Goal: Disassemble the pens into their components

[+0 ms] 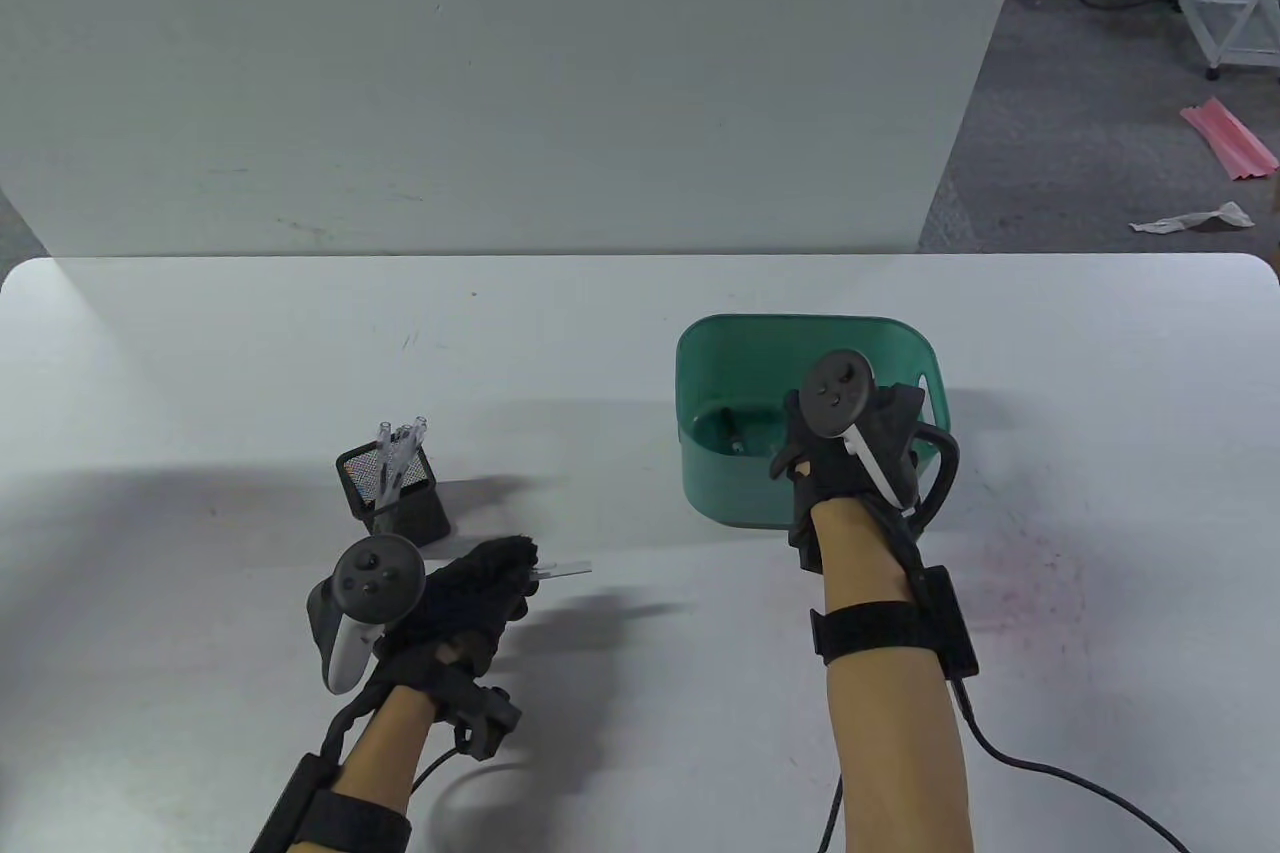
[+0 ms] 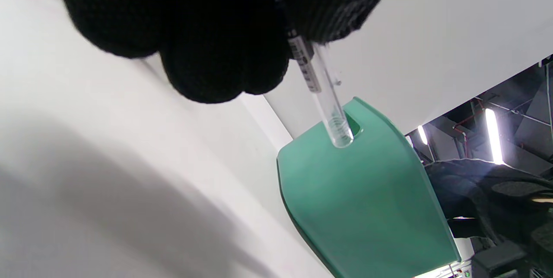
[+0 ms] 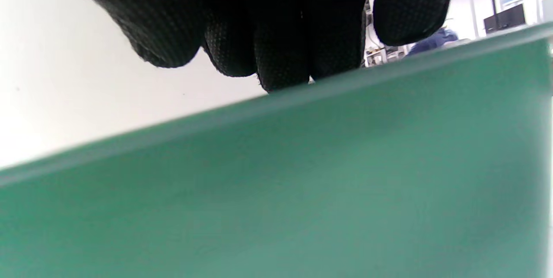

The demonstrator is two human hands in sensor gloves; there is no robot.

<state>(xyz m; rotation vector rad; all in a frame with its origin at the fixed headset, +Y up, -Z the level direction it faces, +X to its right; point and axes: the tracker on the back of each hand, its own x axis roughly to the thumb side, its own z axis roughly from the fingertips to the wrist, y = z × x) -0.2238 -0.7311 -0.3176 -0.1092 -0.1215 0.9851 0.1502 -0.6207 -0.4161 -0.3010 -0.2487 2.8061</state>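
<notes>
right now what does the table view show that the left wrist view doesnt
Only the table view shows the black mesh pen holder with clear pens standing in it, a pen part lying inside the green bin, and the right hand over the bin's near side.

Only the left wrist view shows that the clear barrel is hollow, open and threaded at its free end, with a printed label near the fingers.

Both show the left hand holding that barrel, the green bin and the white table.
</notes>
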